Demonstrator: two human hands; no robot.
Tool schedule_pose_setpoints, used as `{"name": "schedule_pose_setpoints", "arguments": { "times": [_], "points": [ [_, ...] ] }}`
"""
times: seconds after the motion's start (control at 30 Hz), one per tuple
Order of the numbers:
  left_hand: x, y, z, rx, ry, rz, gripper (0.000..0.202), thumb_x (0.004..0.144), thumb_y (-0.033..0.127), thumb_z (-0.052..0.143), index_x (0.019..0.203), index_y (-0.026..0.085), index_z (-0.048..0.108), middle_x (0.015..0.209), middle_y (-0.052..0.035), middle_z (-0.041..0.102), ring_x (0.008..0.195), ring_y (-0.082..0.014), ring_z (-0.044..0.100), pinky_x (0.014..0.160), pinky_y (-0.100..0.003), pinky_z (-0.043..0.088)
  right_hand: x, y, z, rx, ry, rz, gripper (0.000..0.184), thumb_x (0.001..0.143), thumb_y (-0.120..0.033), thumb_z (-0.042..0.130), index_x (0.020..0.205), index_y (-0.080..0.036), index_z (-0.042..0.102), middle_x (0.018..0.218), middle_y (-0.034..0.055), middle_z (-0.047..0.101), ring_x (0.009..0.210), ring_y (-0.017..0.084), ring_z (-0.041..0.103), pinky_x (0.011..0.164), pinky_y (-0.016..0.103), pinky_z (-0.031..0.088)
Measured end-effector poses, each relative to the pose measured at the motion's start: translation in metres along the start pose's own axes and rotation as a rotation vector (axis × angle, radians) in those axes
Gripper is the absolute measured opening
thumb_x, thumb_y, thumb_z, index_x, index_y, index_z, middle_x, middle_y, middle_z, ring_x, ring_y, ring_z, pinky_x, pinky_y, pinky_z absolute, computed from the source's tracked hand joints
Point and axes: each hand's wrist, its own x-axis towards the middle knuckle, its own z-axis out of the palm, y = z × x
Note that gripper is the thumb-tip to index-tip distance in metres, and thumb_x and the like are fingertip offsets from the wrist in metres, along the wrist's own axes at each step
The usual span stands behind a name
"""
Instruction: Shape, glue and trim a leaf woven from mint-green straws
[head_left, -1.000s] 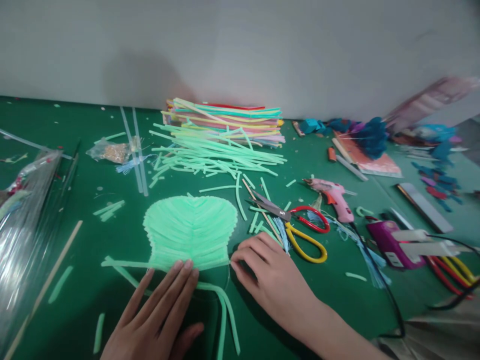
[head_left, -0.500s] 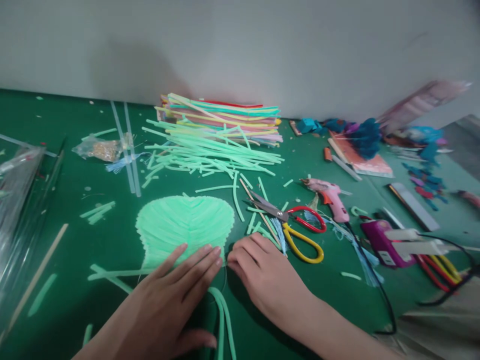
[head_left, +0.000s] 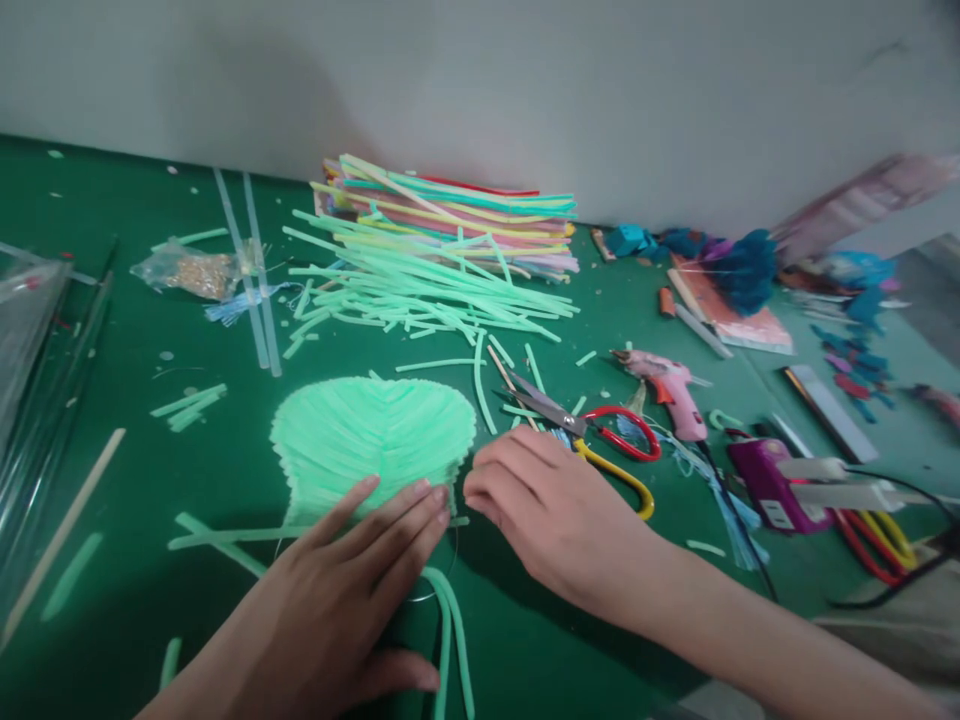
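A mint-green fan-shaped piece with a serrated rim (head_left: 375, 430), built from fuzzy pipe cleaners, lies on the green table (head_left: 562, 640). My left hand (head_left: 360, 570) rests flat across its lower edge, fingers stretched out, hiding that part. Beneath those fingers passes a mint pipe cleaner (head_left: 232, 538), its short end showing at the right. My right hand (head_left: 547, 500) is just right of the piece, fingertips pinched together; what they hold, if anything, is hidden. A thin wire loop (head_left: 453, 560) curves out below my left hand, near two bent pipe cleaners (head_left: 450, 640).
Scissors (head_left: 570, 420) with red and yellow handles lie beyond my right hand. A pink glue gun (head_left: 671, 390) and a purple box with a cable (head_left: 769, 480) are further right. Pipe cleaners (head_left: 435, 270) are heaped at the back. Clear sticks (head_left: 255, 280) and a bag of beads (head_left: 187, 270) lie left.
My right hand has moved slightly right and up, away from the piece, and the pipe cleaner's right end now shows. My left hand stays on the piece. The camera view has shifted slightly.
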Motion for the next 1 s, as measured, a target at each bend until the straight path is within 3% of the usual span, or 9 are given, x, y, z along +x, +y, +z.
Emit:
{"name": "schedule_pose_setpoints", "arguments": {
  "times": [0.13,0.37,0.63,0.83,1.0],
  "points": [
    [-0.001,0.001,0.001,0.003,-0.014,-0.008,0.088,0.087,0.076,0.032,0.146,0.012,0.043,0.152,-0.0089,0.048,0.146,-0.023,0.033,0.124,-0.044,0.0,-0.007,0.0,0.003,0.056,-0.041,0.021,0.019,0.098,-0.022,0.051,0.096,-0.011,0.066,0.091,0.0104,0.064,0.087,0.024,0.054,0.077,0.039,0.048],
    [0.0,0.0,0.002,0.018,0.008,0.001,0.092,0.085,0.077,0.035,0.148,0.009,0.038,0.153,-0.0093,0.047,0.146,-0.0234,0.032,0.124,-0.044,0.002,-0.01,-0.001,0.021,-0.002,-0.085,0.012,0.021,0.098,-0.014,0.045,0.086,-0.012,0.063,0.085,0.0096,0.061,0.081,0.022,0.05,0.073,0.035,0.042],
    [-0.001,0.001,0.002,0.036,0.005,-0.005,0.094,0.084,0.078,0.033,0.147,0.008,0.04,0.152,-0.0108,0.048,0.144,-0.0253,0.036,0.124,-0.047,0.001,0.001,-0.001,0.009,-0.135,-0.116,-0.134,0.025,0.095,-0.011,0.038,0.09,-0.009,0.063,0.085,0.0113,0.059,0.078,0.025,0.048,0.066,0.037,0.035],
    [0.0,0.004,0.007,-0.044,0.074,-0.048,0.085,0.084,0.078,0.034,0.13,0.011,0.058,0.138,-0.0114,0.063,0.14,-0.0244,0.043,0.124,-0.044,0.007,0.022,-0.006,-0.002,-0.175,-0.172,-0.288,0.024,0.096,-0.012,0.041,0.091,-0.008,0.064,0.082,0.0104,0.059,0.079,0.025,0.05,0.065,0.037,0.037],
    [-0.004,-0.003,-0.007,0.009,0.037,-0.008,0.093,0.084,0.078,0.036,0.141,0.005,0.046,0.146,-0.0152,0.054,0.144,-0.0276,0.036,0.123,-0.044,0.011,0.018,0.004,0.006,-0.04,-0.137,-0.201,0.022,0.097,-0.014,0.044,0.087,-0.01,0.063,0.083,0.0096,0.06,0.077,0.023,0.05,0.066,0.037,0.04]
  ]
}}
